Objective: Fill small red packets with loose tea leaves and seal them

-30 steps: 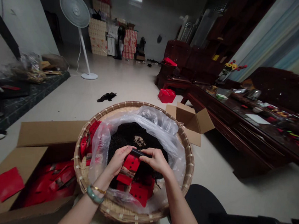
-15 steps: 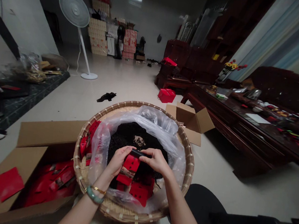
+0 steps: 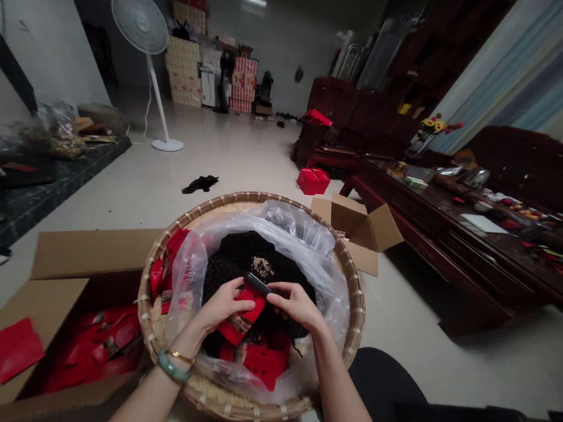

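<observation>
My left hand pinches a red packet with its thumb across the front. My right hand grips the right end of a small black bar-shaped tool, which lies slantwise along the packet's top edge. Whether the bar is clamped on the packet, I cannot tell. Beneath both hands, dark loose leaf-like material fills a clear plastic bag inside a round woven basket. More red packets rest on that material, and a pale patch shows in it.
An open carton of red packets stands left of the basket, one packet on its flap. Another open carton and a red box lie beyond, near a dark wooden table. A black round base is close at right.
My left hand has slid off the bar's left end down onto the packet. The black bar now slants, its left end higher, and the packet is turned. My right hand has barely moved.
</observation>
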### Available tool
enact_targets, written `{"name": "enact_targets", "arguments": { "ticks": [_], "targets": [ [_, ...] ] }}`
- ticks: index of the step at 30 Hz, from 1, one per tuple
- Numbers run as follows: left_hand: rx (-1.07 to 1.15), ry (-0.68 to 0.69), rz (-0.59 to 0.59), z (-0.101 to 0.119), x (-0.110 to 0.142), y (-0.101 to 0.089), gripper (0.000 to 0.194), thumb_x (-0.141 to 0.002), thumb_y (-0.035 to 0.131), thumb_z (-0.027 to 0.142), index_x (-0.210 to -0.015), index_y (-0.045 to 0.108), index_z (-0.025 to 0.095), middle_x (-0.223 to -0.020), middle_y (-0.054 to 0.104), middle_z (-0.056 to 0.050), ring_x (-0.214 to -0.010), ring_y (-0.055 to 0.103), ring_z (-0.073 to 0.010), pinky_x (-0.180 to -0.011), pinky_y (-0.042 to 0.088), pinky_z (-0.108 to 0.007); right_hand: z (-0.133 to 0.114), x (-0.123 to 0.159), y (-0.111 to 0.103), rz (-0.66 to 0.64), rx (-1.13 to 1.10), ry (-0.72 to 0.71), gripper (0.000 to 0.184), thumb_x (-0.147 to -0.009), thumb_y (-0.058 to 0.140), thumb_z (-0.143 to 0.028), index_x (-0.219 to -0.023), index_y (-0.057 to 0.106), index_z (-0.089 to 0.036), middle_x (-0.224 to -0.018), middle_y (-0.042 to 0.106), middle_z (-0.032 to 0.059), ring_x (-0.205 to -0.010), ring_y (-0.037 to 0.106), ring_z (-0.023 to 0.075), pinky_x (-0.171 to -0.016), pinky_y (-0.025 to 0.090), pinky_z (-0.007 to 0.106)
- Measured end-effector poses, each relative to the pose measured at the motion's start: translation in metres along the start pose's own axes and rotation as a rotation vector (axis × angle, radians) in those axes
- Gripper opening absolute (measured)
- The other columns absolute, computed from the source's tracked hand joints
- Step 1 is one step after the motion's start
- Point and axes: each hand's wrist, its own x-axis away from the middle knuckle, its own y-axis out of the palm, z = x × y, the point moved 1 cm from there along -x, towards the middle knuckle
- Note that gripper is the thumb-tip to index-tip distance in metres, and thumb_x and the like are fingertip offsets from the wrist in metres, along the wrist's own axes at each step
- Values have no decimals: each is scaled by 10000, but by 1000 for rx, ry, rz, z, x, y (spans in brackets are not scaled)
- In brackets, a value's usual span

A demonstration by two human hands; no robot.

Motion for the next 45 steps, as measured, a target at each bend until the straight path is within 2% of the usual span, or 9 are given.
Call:
{"name": "enact_targets", "arguments": {
  "ticks": [5, 10, 16, 23, 28, 34, 38, 40, 45],
  "targets": [
    [-23, -80, 48, 3, 1, -4, 708, -559, 779, 242, -1186, 463, 150, -836, 702, -71, -623, 643, -166, -568, 499, -270, 3, 7, -18, 26, -216, 17, 489, -761, 536, -549, -968, 636, -117, -605, 570, -5, -452, 458, 82, -387, 321, 187],
    [86, 15, 201, 0, 0, -6, 455, -634, 727, 380, -999, 581, 152, -752, 682, -28, -613, 625, -139, -566, 485, -236, 25, 14, -31, 273, 284, 59, 467, -713, 631, -437, -1075, 615, -141, -936, 663, 92, -772, 609, 199, -631, 462, 288],
    [138, 40, 311, -6, -6, -1, 369, -614, 723, 446, -795, 644, 135, -674, 674, -16, -560, 588, -123, -560, 457, -224, 43, 19, -25, 400, 622, 57, 411, -731, 634, -381, -1060, 629, -133, -1048, 641, 153, -974, 573, 285, -849, 415, 388],
    [104, 45, 257, -9, -8, 6, 384, -621, 708, 475, -771, 671, 123, -671, 682, -30, -565, 583, -137, -572, 435, -233, 5, 0, 18, 452, 236, -237, 290, -781, 568, -433, -907, 667, -191, -850, 669, 56, -708, 583, 167, -661, 463, 278],
    [67, 46, 212, -8, -9, 7, 381, -661, 675, 492, -725, 652, 117, -611, 646, -6, -520, 536, -106, -536, 394, -208, -6, -11, 41, 460, 51, -157, 280, -725, 607, -440, -646, 638, -173, -607, 625, 19, -562, 555, 143, -515, 441, 242],
    [154, -63, 183, -8, -11, -5, 512, -717, 538, 594, -916, 657, 138, -702, 690, -56, -599, 621, -170, -559, 445, -258, 6, -14, 13, 547, -267, -101, 335, -697, 606, -494, -739, 631, -163, -550, 588, -6, -440, 529, 128, -427, 463, 254],
    [-257, -119, 115, -17, -3, -14, 422, -697, 566, 553, -703, 652, 140, -600, 663, -54, -476, 568, -138, -464, 376, -217, -8, -15, -5, 754, -486, -153, 365, -667, 658, -475, -839, 616, -157, -617, 609, -3, -495, 577, 128, -486, 522, 261],
    [-573, -47, 11, -21, 4, -11, 276, -666, 638, 434, -616, 646, 162, -558, 646, -32, -480, 551, -136, -467, 351, -214, -29, -17, 3, 680, -601, -168, 398, -664, 680, -455, -916, 616, -153, -632, 619, -1, -536, 611, 134, -532, 542, 261],
    [-1145, 201, -205, -28, 18, 14, 86, -641, 679, 243, -719, 684, 206, -716, 671, -29, -664, 592, -186, -591, 373, -253, -86, -25, 44, 18, -832, -227, 516, -753, 640, -409, -1216, 487, -241, -1095, 635, 55, -934, 652, 187, -798, 535, 341]
  ]
}}
